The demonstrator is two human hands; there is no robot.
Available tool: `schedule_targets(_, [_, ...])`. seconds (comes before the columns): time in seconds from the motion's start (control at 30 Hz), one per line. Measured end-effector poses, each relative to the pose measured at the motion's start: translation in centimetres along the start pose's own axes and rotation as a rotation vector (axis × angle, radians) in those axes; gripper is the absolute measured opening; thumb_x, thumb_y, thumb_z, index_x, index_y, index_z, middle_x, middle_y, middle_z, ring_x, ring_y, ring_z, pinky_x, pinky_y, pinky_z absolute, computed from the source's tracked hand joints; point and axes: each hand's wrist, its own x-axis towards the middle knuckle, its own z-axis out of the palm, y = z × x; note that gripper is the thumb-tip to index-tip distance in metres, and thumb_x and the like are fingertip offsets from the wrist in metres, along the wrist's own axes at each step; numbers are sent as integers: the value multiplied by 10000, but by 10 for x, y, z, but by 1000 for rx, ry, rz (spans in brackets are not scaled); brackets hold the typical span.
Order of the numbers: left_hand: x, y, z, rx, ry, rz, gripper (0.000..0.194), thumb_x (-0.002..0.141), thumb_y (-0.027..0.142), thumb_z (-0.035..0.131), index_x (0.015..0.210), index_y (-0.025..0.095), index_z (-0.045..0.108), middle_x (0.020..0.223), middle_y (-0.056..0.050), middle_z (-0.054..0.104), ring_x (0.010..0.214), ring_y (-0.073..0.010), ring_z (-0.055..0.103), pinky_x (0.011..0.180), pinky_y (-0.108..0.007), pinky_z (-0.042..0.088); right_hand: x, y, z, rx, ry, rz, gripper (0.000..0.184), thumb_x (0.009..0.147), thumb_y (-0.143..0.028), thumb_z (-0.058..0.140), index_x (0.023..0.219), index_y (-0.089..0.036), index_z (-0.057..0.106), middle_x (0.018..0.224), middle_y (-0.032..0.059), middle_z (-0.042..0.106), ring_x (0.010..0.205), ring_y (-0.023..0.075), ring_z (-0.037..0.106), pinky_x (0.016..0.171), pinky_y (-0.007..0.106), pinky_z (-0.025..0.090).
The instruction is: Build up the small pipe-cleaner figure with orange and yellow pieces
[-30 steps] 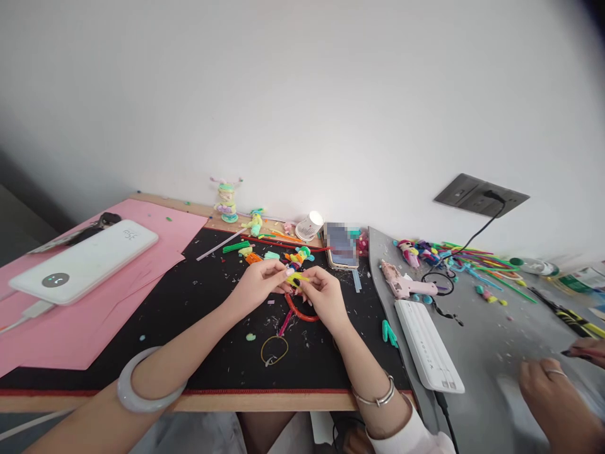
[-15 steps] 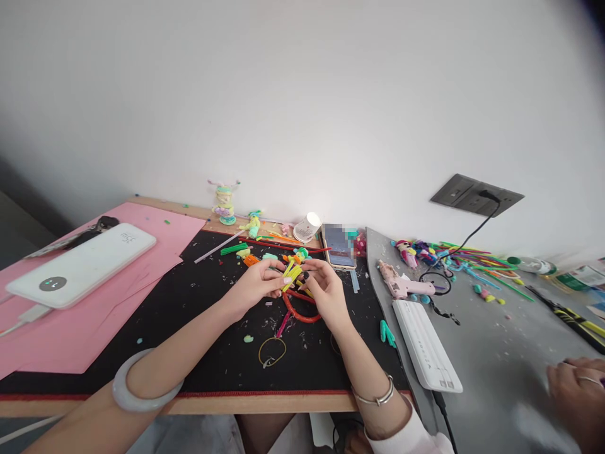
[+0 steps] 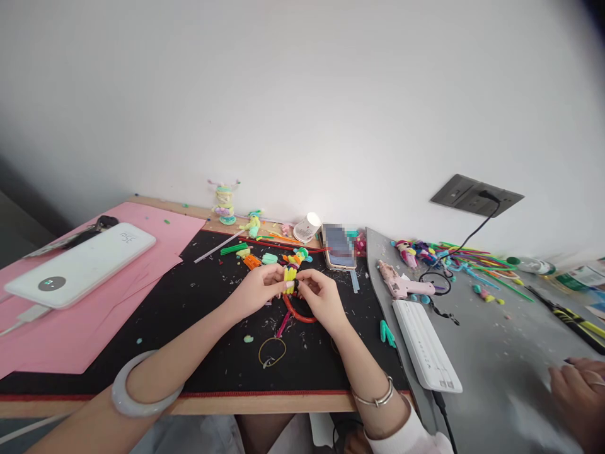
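A small bundle of yellow pipe cleaner pieces [image 3: 290,279] is pinched upright between my two hands above the black mat [image 3: 212,353]. My left hand [image 3: 259,287] has its thumb and fingertips closed on the bundle's left side. My right hand [image 3: 322,299] pinches its right edge, its fingers curled. Under and just behind my hands lie a red pipe cleaner loop [image 3: 297,314] and a small figure with a green and yellow head [image 3: 297,256]. An elastic band [image 3: 273,352] lies nearer me on the mat.
At left a white power bank [image 3: 89,261] rests on pink paper [image 3: 155,296]. Behind stand a paper cup [image 3: 307,227] and a phone [image 3: 338,247]. To the right are a pink glue gun [image 3: 409,287], another power bank [image 3: 426,343], pliers [image 3: 567,318] and another person's hand [image 3: 579,391].
The yellow pieces have gone from slanted and spread to a tighter, upright bundle. My hands have come slightly lower and closer together around it.
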Motion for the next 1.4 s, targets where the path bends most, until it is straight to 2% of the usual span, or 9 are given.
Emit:
schedule_targets(0.1, [0, 1, -1, -54, 50, -17, 238, 724, 370, 654, 785, 158, 564, 731, 6, 599, 652, -124, 587, 587, -230, 478, 0, -1, 0, 61, 6, 10, 169, 817, -260, 520, 934, -195, 623, 703, 8, 600, 589, 126, 552, 578, 246, 475])
schedule_targets(0.2, [0, 2, 0, -107, 44, -72, 269, 731, 386, 649, 856, 163, 567, 804, -11, 624, 740, -149, 629, 681, -267, 514, 0, -2, 2, 89, -6, 11, 160, 781, -267, 580, 917, -194, 623, 784, 29, 637, 648, 138, 586, 605, 250, 490])
schedule_targets(0.37, [0, 1, 0, -90, 23, -53, 289, 742, 399, 639, 883, 166, 543, 792, -13, 630, 704, -146, 640, 632, -256, 513, 1, 0, 2, 57, -13, 30, 119, 783, -234, 565, 859, -189, 643, 742, 26, 651, 601, 131, 577, 566, 244, 477])
schedule_targets(0.6, [0, 5, -1, -79, 106, -31, 302, 722, 405, 654, 852, 167, 522, 757, -1, 613, 675, -153, 651, 639, -280, 533, 1, 5, -1, -7, 5, 6, 128, 768, -227, 574, 832, -192, 680, 719, 26, 653, 584, 135, 566, 564, 246, 466])
schedule_targets(0.77, [0, 4, -4, -81, 111, -22, 317, 717, 394, 668, 903, 168, 549, 837, -19, 632, 663, -145, 652, 620, -279, 542, 1, 2, -1, 2, -15, 12, 94, 762, -218, 578, 776, -188, 666, 651, 6, 622, 553, 126, 548, 554, 242, 447])
schedule_targets(0.97, [0, 2, -6, -67, 163, -32, 320, 659, 391, 721, 822, 148, 591, 756, -29, 672, 695, -178, 665, 688, -340, 561, 1, 5, -2, 22, 15, 41, 97, 772, -251, 575, 777, -187, 647, 617, -9, 593, 538, 121, 537, 536, 236, 446])
schedule_targets(1.2, [2, -2, -7, -80, 175, -36, 326, 628, 370, 751, 826, 146, 620, 776, -46, 704, 719, -197, 681, 698, -348, 564, 2, 9, -3, -41, 68, -24, 86, 772, -248, 579, 793, -204, 651, 772, 22, 622, 619, 136, 552, 563, 244, 459])
schedule_targets(1.4, [0, 2, -7, -34, 160, -23, 249, 689, 368, 702, 772, 143, 639, 736, -38, 697, 706, -182, 677, 698, -319, 560, 1, 6, -3, -55, 41, -12, 77, 770, -232, 581, 770, -197, 651, 732, 16, 613, 626, 136, 547, 570, 245, 448])
